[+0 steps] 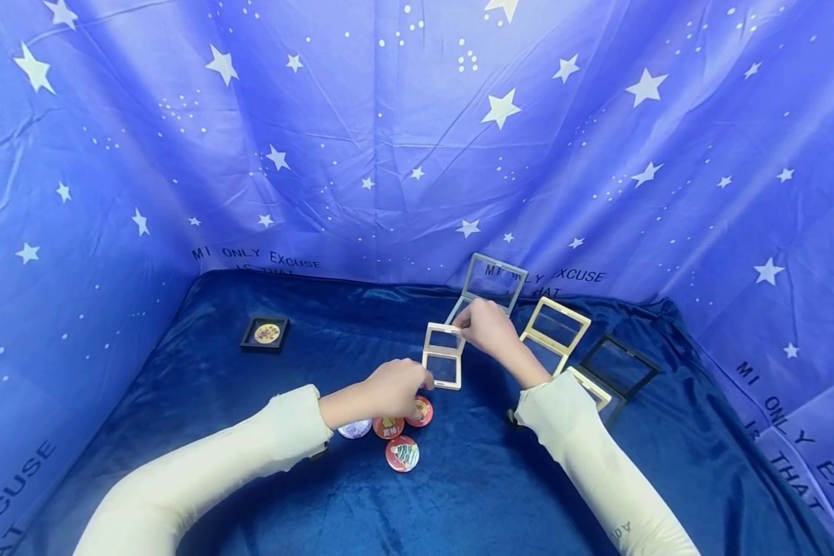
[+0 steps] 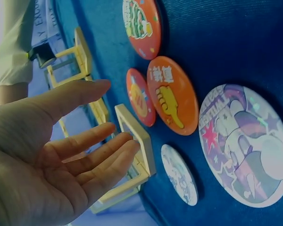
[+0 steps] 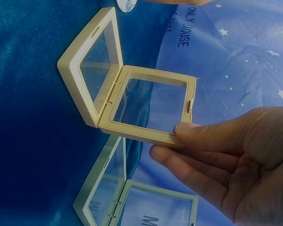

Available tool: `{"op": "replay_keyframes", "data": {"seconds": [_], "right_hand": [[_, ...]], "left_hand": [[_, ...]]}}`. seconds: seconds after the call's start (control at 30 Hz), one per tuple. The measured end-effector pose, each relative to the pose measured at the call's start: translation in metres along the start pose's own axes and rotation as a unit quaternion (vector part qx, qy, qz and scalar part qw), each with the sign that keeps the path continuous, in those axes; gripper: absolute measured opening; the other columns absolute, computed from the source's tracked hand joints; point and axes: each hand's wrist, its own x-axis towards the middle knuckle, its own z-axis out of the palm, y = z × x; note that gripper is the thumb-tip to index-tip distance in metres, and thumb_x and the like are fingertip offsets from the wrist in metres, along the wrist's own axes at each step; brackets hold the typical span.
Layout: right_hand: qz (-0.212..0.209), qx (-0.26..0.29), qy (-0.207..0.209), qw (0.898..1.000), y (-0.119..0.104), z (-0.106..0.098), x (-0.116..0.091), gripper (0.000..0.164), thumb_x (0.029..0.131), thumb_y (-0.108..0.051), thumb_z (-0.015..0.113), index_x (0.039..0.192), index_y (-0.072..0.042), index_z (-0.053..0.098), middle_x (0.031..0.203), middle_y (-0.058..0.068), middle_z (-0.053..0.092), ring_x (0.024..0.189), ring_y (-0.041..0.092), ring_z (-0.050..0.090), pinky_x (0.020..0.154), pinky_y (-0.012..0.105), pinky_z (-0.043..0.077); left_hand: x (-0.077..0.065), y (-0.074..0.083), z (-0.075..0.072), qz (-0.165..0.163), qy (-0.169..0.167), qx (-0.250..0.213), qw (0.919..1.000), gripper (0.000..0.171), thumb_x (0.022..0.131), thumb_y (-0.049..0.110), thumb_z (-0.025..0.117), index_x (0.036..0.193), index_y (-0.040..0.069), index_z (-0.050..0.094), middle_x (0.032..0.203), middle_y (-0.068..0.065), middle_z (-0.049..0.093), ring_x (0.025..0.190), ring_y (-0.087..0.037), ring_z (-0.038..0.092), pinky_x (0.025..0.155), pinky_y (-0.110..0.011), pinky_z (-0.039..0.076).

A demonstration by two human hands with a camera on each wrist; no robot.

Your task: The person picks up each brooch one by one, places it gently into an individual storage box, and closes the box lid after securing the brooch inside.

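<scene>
Pinching cream frame [image 3: 118, 92] nr one corner, R hand [image 1: 488, 328] could've twisted its hinge [image 3: 109, 102] w/ uneven pull. L hand [image 1: 392, 388] hung empty, fingers loose, nr badges [image 2: 172, 96].

Cream frame [image 3: 114, 94] | unfolded, right hand [image 1: 488, 330] pinches edge | badges [image 2: 172, 95] by left hand [image 1: 392, 388]

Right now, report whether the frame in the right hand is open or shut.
Open: the cream frame shows its hinged halves spread apart, the right hand pinching one.
</scene>
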Motion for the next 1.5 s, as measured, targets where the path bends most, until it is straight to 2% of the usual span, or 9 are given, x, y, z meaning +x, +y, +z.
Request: {"op": "replay_keyframes", "data": {"seconds": [0.23, 0.47, 0.63, 0.8, 0.97, 1.2, 1.5], "right_hand": [[-0.001, 0.0, 0.0, 1.0, -0.001, 0.0, 0.0, 0.015, 0.092, -0.001, 0.068, 0.101, -0.002, 0.08, 0.103, 0.016, 0.078, 0.097, 0.031, 0.074, 0.085, 0.045, 0.06], [0.004, 0.0, 0.0, 1.0, -0.001, 0.0, 0.0, 0.015, 0.093, -0.002, 0.068, 0.103, -0.002, 0.08, 0.104, 0.016, 0.078, 0.098, 0.032, 0.074, 0.086, 0.046, 0.06], [0.006, -0.002, -0.001, 1.0, -0.001, 0.0, -0.001, 0.015, 0.093, -0.003, 0.069, 0.103, -0.002, 0.08, 0.105, 0.016, 0.078, 0.099, 0.032, 0.073, 0.087, 0.047, 0.059], [0.007, -0.002, -0.001, 1.0, -0.002, 0.0, 0.0, 0.015, 0.093, -0.003, 0.069, 0.104, -0.002, 0.08, 0.106, 0.016, 0.078, 0.1, 0.032, 0.073, 0.087, 0.047, 0.059], [0.003, -0.001, 0.001, 1.0, 0.0, 0.001, 0.0, 0.015, 0.093, -0.003, 0.069, 0.103, -0.002, 0.08, 0.104, 0.016, 0.078, 0.098, 0.032, 0.074, 0.086, 0.047, 0.06], [-0.002, 0.0, 0.005, 1.0, 0.0, 0.002, -0.001, 0.015, 0.092, -0.002, 0.068, 0.101, -0.002, 0.08, 0.103, 0.015, 0.079, 0.095, 0.031, 0.074, 0.084, 0.045, 0.06], [0.0, 0.003, 0.003, 1.0, 0.0, 0.001, -0.002, 0.014, 0.093, -0.002, 0.069, 0.1, -0.003, 0.081, 0.102, 0.015, 0.079, 0.094, 0.03, 0.074, 0.082, 0.044, 0.06]], "left_hand": [[0.003, 0.003, 0.004, 0.006, -0.02, 0.014, 0.9997, 0.041, 0.075, 0.019, 0.091, 0.112, 0.006, 0.077, 0.109, -0.008, 0.077, 0.099, -0.021, 0.072, 0.084, -0.034, 0.059], [0.006, 0.004, 0.008, 0.027, -0.014, 0.059, 0.9978, 0.038, 0.069, 0.017, 0.093, 0.103, 0.009, 0.078, 0.098, -0.005, 0.078, 0.089, -0.019, 0.072, 0.076, -0.031, 0.058], [0.006, 0.005, 0.011, 0.029, -0.014, 0.065, 0.9973, 0.035, 0.068, 0.015, 0.094, 0.099, 0.009, 0.079, 0.095, -0.003, 0.077, 0.084, -0.016, 0.071, 0.071, -0.029, 0.058], [0.007, 0.005, 0.012, 0.033, -0.012, 0.078, 0.9963, 0.022, 0.067, 0.01, 0.092, 0.08, 0.011, 0.074, 0.075, 0.002, 0.07, 0.068, -0.011, 0.06, 0.06, -0.026, 0.051], [0.008, 0.007, 0.012, 0.03, -0.015, 0.086, 0.9957, 0.027, 0.065, 0.006, 0.092, 0.072, 0.013, 0.067, 0.069, 0.004, 0.062, 0.064, -0.009, 0.053, 0.057, -0.025, 0.048], [0.007, 0.006, 0.014, 0.038, -0.008, 0.088, 0.9954, 0.028, 0.067, 0.005, 0.09, 0.068, 0.014, 0.063, 0.066, 0.004, 0.058, 0.062, -0.009, 0.05, 0.055, -0.025, 0.044], [0.007, 0.005, 0.014, 0.034, -0.006, 0.081, 0.9961, 0.024, 0.068, 0.005, 0.089, 0.071, 0.012, 0.066, 0.066, 0.005, 0.058, 0.061, -0.009, 0.049, 0.055, -0.025, 0.044]]}}
